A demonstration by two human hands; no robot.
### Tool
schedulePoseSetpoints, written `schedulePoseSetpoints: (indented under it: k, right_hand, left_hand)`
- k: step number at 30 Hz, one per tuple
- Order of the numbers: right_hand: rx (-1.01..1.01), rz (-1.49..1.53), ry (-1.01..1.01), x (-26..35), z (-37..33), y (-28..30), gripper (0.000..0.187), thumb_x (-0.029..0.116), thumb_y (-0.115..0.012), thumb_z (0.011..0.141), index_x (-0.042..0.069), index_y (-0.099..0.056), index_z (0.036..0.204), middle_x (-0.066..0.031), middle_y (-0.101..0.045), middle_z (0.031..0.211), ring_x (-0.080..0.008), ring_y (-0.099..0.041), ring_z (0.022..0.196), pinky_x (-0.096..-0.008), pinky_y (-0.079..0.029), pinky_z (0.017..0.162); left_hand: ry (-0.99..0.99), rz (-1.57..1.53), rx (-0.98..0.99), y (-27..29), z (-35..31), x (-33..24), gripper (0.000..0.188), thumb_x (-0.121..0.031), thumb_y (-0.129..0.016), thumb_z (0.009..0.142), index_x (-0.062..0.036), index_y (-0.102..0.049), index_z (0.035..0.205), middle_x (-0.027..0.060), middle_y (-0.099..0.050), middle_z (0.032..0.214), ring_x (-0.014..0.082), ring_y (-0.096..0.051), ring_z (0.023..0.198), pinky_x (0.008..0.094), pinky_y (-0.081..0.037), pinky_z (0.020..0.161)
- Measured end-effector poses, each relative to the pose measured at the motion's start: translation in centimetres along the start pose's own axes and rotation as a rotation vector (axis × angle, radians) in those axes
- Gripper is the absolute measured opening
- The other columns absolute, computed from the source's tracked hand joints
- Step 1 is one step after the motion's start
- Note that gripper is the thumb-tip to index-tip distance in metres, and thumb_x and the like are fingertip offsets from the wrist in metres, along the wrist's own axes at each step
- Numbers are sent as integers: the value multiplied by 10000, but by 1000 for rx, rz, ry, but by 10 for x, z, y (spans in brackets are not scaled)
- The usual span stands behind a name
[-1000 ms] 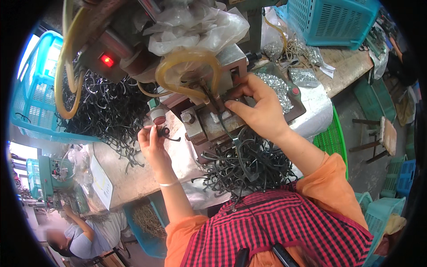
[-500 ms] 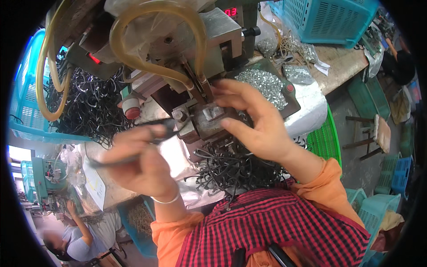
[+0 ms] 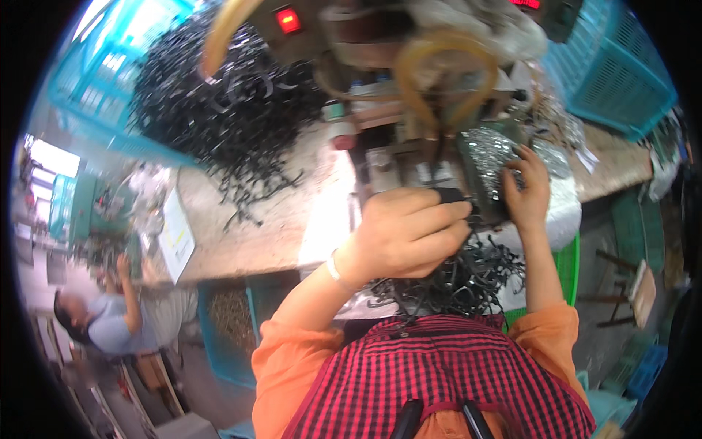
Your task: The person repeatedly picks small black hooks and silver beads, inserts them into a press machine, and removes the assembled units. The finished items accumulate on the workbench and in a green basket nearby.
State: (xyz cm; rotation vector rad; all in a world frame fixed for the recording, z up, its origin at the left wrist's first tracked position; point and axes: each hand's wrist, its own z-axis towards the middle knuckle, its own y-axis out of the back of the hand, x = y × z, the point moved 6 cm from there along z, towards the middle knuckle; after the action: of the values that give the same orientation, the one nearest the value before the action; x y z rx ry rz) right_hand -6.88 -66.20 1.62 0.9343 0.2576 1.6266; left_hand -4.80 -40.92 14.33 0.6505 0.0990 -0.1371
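My left hand [image 3: 409, 233] is closed, knuckles up, in front of the machine's small metal work block [image 3: 433, 173]. A black strip [image 3: 450, 195] shows past its fingertips; most of it is hidden by the fingers. My right hand [image 3: 529, 192] is at the right edge of a tray of small shiny metal pieces [image 3: 488, 155]. Its fingers are bent and drawn toward the thumb at the pieces; anything pinched there is too small to make out. Below the block, close to my apron, lies a tangled heap of black strips [image 3: 468, 282].
A larger heap of black strips [image 3: 219, 95] spills from a blue basket [image 3: 95, 95] at the left. A yellowish hose [image 3: 446, 40] loops over the machine. A red-capped button [image 3: 342, 137] stands beside it. Another person [image 3: 110, 322] works at the far left.
My left hand has moved right, to the front of the work block, with the black strip. My right hand has left the block for the metal pieces. The view has shifted left.
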Motion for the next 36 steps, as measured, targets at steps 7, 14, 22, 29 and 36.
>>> schedulePoseSetpoints:
  k: [7, 14, 22, 29, 36]
  right_hand:
    - [-12, 227, -257, -8, 0, -2, 124, 82, -716, 880, 36, -742, 993, -126, -737, 996, -254, -715, 934, -343, -544, 836]
    - [-14, 403, -257, 15, 16, 3, 114, 54, -742, 840, 35, -760, 952, -119, -746, 927, -270, -716, 881, -350, -548, 800]
    - [-42, 251, -352, -12, -5, 28, 142, 56, -749, 828, 50, -779, 967, -118, -749, 942, -267, -711, 918, -351, -538, 838]
    - [168, 578, -294, 55, 19, 43, 130, 50, -742, 831, 31, -772, 956, -87, -748, 946, -195, -708, 924, -310, -528, 857]
    - [253, 1002, -327, 108, 45, -9, 382, 27, -731, 837, -22, -594, 1190, -95, -729, 960, -147, -694, 947, -297, -526, 867]
  left_hand:
    - [243, 324, -89, 17, -61, -41, 238, -129, -768, 806, -63, -727, 1031, 139, -730, 1155, 263, -685, 924, 516, -519, 1028]
    - [782, 745, -208, 143, -124, 59, 152, 69, -691, 858, -6, -715, 988, 119, -721, 1011, 267, -673, 951, 355, -522, 863]
    - [1147, 1027, 308, 83, -267, 159, 275, -31, -642, 806, -111, -724, 1056, 113, -691, 1069, 372, -637, 948, 457, -530, 850]
    - [979, 701, -28, 58, -212, 143, 159, -47, -663, 882, -54, -700, 1037, 117, -670, 995, 343, -653, 905, 404, -528, 801]
    - [954, 4, -782, 52, -173, 99, 160, -25, -612, 1003, -12, -581, 1160, 40, -643, 1062, 94, -617, 932, 239, -502, 846]
